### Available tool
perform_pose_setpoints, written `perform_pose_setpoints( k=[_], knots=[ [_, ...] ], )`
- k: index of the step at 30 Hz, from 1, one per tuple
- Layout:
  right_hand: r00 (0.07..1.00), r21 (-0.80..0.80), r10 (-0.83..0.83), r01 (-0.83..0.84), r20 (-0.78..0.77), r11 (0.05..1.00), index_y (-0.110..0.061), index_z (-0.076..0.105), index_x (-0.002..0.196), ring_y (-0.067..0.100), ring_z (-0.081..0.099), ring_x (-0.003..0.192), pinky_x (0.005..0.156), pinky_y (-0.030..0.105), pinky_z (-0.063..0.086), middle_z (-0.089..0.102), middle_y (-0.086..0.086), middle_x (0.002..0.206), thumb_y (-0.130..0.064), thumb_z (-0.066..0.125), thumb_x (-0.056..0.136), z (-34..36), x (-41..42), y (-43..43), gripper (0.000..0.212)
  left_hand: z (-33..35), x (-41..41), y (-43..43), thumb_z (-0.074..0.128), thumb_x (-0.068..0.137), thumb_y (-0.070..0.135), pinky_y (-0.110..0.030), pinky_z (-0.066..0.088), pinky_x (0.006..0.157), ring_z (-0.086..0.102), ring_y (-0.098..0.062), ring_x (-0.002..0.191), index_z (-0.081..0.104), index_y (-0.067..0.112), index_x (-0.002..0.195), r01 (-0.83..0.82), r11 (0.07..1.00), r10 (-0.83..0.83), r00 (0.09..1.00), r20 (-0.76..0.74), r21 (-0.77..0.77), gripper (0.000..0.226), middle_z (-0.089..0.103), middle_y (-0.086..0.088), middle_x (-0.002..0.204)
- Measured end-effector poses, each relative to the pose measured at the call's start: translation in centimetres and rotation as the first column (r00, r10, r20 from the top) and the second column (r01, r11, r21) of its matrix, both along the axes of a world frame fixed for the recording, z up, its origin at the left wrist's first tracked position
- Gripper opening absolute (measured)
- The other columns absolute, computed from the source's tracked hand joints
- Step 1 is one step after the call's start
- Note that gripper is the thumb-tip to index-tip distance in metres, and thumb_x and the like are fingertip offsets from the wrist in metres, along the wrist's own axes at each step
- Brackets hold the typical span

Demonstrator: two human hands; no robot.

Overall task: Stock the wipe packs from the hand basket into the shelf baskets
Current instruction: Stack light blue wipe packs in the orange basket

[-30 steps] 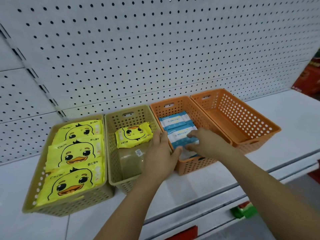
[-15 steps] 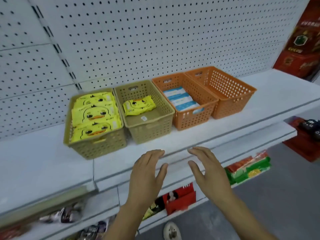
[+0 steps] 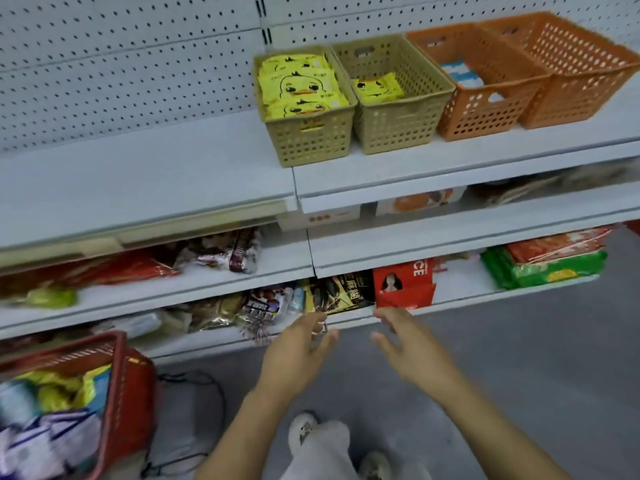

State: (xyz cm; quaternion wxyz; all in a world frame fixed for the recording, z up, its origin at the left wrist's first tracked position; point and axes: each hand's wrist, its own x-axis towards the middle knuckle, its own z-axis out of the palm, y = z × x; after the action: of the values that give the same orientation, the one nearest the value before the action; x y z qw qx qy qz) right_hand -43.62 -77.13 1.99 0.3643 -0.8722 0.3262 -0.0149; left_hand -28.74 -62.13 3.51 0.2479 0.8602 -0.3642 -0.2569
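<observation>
Both hands hang over the floor (image 3: 519,358), in front of the lower shelves. Left hand (image 3: 298,351): fingers straight and spread, holding nothing. Right hand (image 3: 412,351): fingers loosely spread, holding nothing. The two hands are near each other but apart, palms turned inward.

Hand basket (image 3: 135,386): red, at my lower left, well apart from the left hand. It holds a loose pile of packs (image 3: 52,410) in yellow, blue and white. The pile is blurred, so I cannot tell the count.

Top shelf (image 3: 173,174): four baskets stand in a row, side by side.
- Tan basket (image 3: 311,140), leftmost: filled with overlapping duck packs (image 3: 298,84).
- Second tan basket (image 3: 398,129): one duck pack (image 3: 377,86) lies tilted toward the back.
- Orange basket (image 3: 485,112): blue packs (image 3: 462,76) lie inside, partly hidden by its front wall.
- Last orange basket (image 3: 581,84), rightmost: set at a slight angle to the row.

Lower shelves carry snack bags (image 3: 339,289) just beyond my fingertips.
</observation>
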Motion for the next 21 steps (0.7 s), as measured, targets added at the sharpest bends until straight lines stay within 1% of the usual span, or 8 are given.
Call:
perform_pose_setpoints(
  k=[5,7,10,13,14,16,17,21],
  knots=[
    [0.994,0.017,0.099,-0.098,-0.04,0.995,-0.03,0.045,0.133,0.014,0.051,0.119,0.097,0.036,0.045,0.049,-0.007,0.134,-0.037,0.053,0.094,-0.9,4.1,6.4,0.041,-1.7,2.3,7.8,0.051,0.093,0.052,-0.033,0.052,0.088,0.062,-0.007,0.104,0.051,0.031,0.132,-0.116,0.993,0.116,0.993,-0.019,0.035,0.044,0.064,0.012,0.12],
    [0.991,0.027,0.131,-0.131,-0.021,0.991,-0.028,0.046,0.132,0.014,0.052,0.118,0.097,0.036,0.045,0.05,-0.006,0.132,-0.035,0.054,0.093,-1.4,6.4,9.5,0.04,-2.4,3.9,11.1,0.052,0.093,0.052,-0.033,0.052,0.089,0.063,-0.007,0.105,0.051,0.033,0.133,-0.157,0.987,0.158,0.987,-0.028,0.042,0.044,0.065,0.013,0.118],
    [0.987,0.05,0.158,-0.159,0.027,0.986,-0.026,0.049,0.13,0.013,0.052,0.117,0.099,0.031,0.043,0.053,-0.006,0.129,-0.032,0.055,0.093,-2.2,10.8,15.1,0.037,-3.4,7.4,16.6,0.055,0.093,0.046,-0.031,0.051,0.089,0.063,-0.009,0.107,0.052,0.032,0.133,-0.202,0.979,0.202,0.979,-0.027,0.016,0.042,0.066,0.011,0.118],
    [0.988,0.078,0.146,-0.15,0.051,0.986,-0.025,0.052,0.127,0.012,0.055,0.114,0.097,0.034,0.045,0.057,-0.006,0.124,-0.03,0.055,0.093,-2.9,15.3,21.2,0.034,-4.2,11.4,22.7,0.055,0.094,0.042,-0.029,0.049,0.092,0.062,-0.011,0.11,0.053,0.027,0.134,-0.222,0.975,0.223,0.975,-0.026,0.022,0.043,0.066,0.008,0.122],
    [0.989,0.096,0.129,-0.135,0.067,0.986,-0.024,0.054,0.125,0.01,0.056,0.11,0.095,0.032,0.045,0.059,-0.005,0.121,-0.028,0.056,0.093,-3.2,17.2,23.6,0.032,-4.4,13.0,25.1,0.056,0.094,0.04,-0.029,0.049,0.093,0.062,-0.012,0.111,0.054,0.025,0.134,-0.233,0.972,0.234,0.972,-0.032,0.028,0.043,0.065,0.006,0.123],
    [0.992,0.152,0.086,-0.1,0.096,0.983,-0.023,0.058,0.12,0.002,0.057,0.102,0.09,0.021,0.044,0.062,-0.008,0.113,-0.022,0.059,0.092,-3.7,20.9,28.6,0.028,-5.0,16.5,30.3,0.058,0.093,0.038,-0.029,0.048,0.093,0.062,-0.012,0.111,0.056,0.022,0.13,-0.282,0.959,0.283,0.957,-0.057,0.029,0.041,0.066,0.005,0.121],
    [0.992,0.181,0.071,-0.088,0.1,0.979,-0.023,0.059,0.118,-0.001,0.057,0.099,0.089,0.019,0.044,0.063,-0.009,0.111,-0.019,0.06,0.091,-4.1,22.8,31.1,0.027,-5.2,18.3,32.9,0.058,0.093,0.038,-0.028,0.048,0.093,0.062,-0.011,0.11,0.057,0.022,0.129,-0.31,0.95,0.312,0.948,-0.069,0.038,0.039,0.067,0.005,0.12],
    [0.992,0.281,0.085,-0.11,0.098,0.953,-0.024,0.062,0.113,0.003,0.061,0.098,0.09,0.028,0.049,0.065,-0.011,0.106,-0.015,0.06,0.09,-6.3,29.8,39.5,0.024,-6.6,25.1,42.3,0.057,0.094,0.037,-0.029,0.049,0.093,0.062,-0.008,0.106,0.058,0.025,0.129,-0.417,0.904,0.425,0.898,-0.116,0.091,0.037,0.067,0.009,0.116]
  ],
)
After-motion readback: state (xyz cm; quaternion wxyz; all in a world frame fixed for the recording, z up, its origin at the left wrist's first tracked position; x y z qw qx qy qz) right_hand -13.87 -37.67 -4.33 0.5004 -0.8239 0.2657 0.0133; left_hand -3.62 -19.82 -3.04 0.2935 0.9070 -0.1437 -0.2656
